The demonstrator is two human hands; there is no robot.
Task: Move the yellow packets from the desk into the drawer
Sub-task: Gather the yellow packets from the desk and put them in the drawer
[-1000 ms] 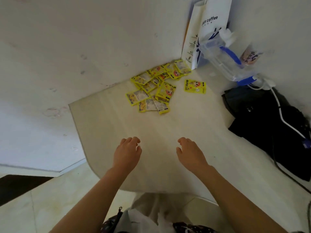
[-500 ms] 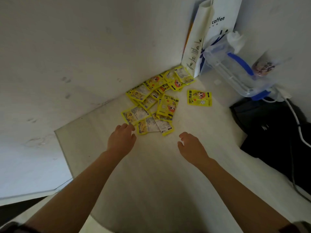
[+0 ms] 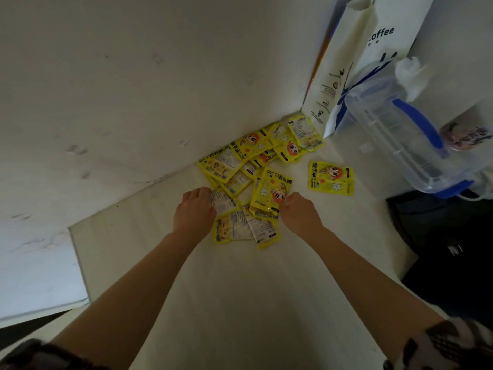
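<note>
Head view. A pale desk (image 3: 240, 303) with a faint, matte wood-grain finish is seen from above, its far edge set against a white wall marked with scuffs. A heap of yellow packets (image 3: 250, 177) is found toward the twelve o'clock end of the desk, in the corner by the wall. The packets are flat, glossy, rectangular sachets; some are turned print side up with a cartoon figure, others show a whitish back panel of small text. They overlap loosely and lie at mixed angles. One single packet (image 3: 330, 178) lies flat and apart from the heap, at its three o'clock side.

The left hand (image 3: 193, 213) is laid at the eight o'clock edge of the heap, knuckles up, fingers curled down onto a white-backed packet; whether that packet is actually gripped cannot be told. The right hand (image 3: 300, 213) is placed at the four o'clock edge of the heap, its fingers bent in against the near corner of a face-up packet; a firm pinch cannot be confirmed. Both forearms are bare, with dark patterned sleeves at the bottom of the frame.

A white paper bag (image 3: 344, 76) printed with dark lettering stands upright at one o'clock. A clear plastic jug (image 3: 386, 134) with a blue handle is noted beside it. A soft black bag (image 3: 448, 249) lies at three o'clock. No drawer is in view.
</note>
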